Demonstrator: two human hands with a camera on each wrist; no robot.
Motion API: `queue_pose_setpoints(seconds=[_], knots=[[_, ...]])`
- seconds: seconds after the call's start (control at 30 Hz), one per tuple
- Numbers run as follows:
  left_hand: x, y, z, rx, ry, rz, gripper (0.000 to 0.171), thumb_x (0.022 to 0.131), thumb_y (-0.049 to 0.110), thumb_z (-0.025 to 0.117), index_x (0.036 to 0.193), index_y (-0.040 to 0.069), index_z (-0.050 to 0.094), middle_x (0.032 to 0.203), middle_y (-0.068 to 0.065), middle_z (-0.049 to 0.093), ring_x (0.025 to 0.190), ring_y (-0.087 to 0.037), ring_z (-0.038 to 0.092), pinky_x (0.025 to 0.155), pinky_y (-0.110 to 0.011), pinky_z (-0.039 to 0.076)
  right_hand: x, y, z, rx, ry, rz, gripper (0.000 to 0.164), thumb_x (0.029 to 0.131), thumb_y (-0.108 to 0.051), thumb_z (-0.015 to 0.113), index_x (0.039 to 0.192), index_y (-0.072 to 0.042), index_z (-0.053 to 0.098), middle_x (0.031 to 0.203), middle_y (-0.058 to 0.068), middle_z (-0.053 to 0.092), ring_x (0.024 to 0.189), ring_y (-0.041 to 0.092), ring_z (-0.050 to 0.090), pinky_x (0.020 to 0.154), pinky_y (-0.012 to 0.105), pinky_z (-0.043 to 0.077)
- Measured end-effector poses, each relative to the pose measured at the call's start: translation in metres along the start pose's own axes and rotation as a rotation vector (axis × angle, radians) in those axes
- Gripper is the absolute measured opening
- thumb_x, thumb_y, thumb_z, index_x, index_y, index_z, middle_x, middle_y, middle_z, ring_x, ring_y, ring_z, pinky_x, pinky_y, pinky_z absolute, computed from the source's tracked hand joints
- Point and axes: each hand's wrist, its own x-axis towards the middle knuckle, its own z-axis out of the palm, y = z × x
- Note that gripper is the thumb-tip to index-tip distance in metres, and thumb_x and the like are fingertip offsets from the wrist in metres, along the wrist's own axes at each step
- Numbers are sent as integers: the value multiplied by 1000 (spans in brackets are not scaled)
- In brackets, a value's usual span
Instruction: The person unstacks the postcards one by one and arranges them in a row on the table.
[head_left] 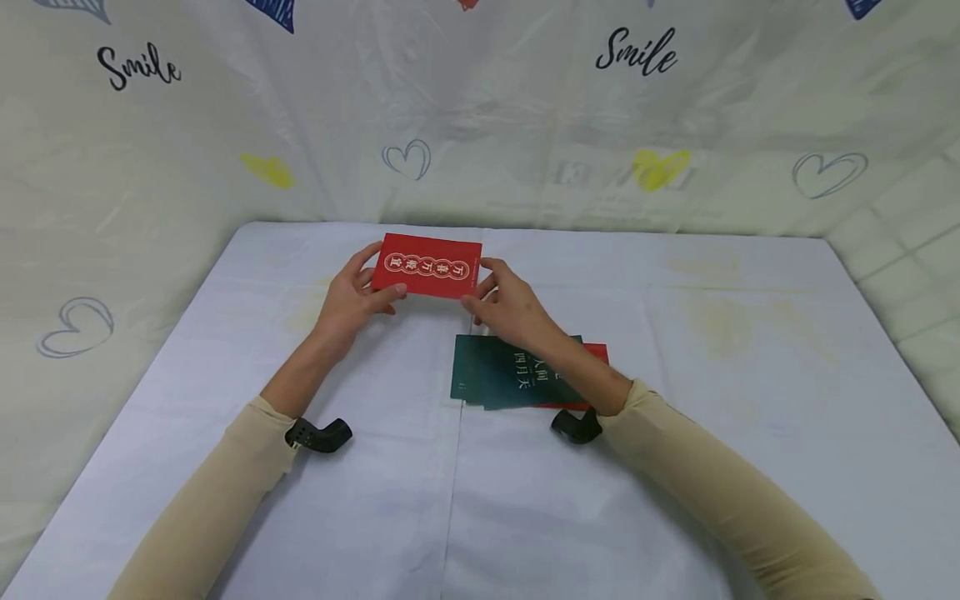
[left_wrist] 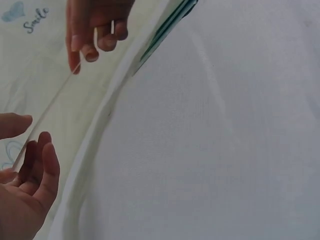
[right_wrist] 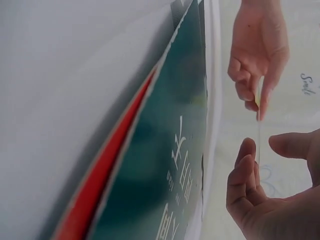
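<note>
red rectangular paper card with white print [head_left: 427,264] is up off the white cloth-covered counter [head_left: 375,517], near its far edge. left hand [head_left: 345,304] lightly grips one short end, right hand [head_left: 510,304] the other; thumbs in front. my worries: squeezing the ends together would bow or crease the thin card; one side letting go early would tilt or drop it. the fanned stack of dark green paper cards [head_left: 487,375] lies under my right forearm, so lowering that wrist, with its black camera [head_left: 576,427], could sweep the stack.
</note>
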Motion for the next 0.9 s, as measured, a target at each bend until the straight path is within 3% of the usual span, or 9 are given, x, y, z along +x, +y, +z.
queue_pose_setpoints(seconds=[0.63, 0.9], knots=[[-4, -1, -6, 3, 99, -46, 81, 100, 20, 71, 166, 29, 25, 147, -15, 56, 105, -11, 64, 81, -16, 59, 2, -4, 15, 34, -20, -37, 75, 100, -21, 70, 162, -12, 30, 127, 9, 63, 98, 22, 72, 79, 29, 63], [-4, -5, -13, -26, 121, -36, 80, 99, 15, 70, 165, 25, 26, 144, -17, 57, 99, -6, 66, 80, -14, 59, 3, -8, 19, 61, -47, -50, 74, 99, -21, 71, 162, -12, 32, 131, 9, 62, 102, 22, 71, 82, 30, 63]])
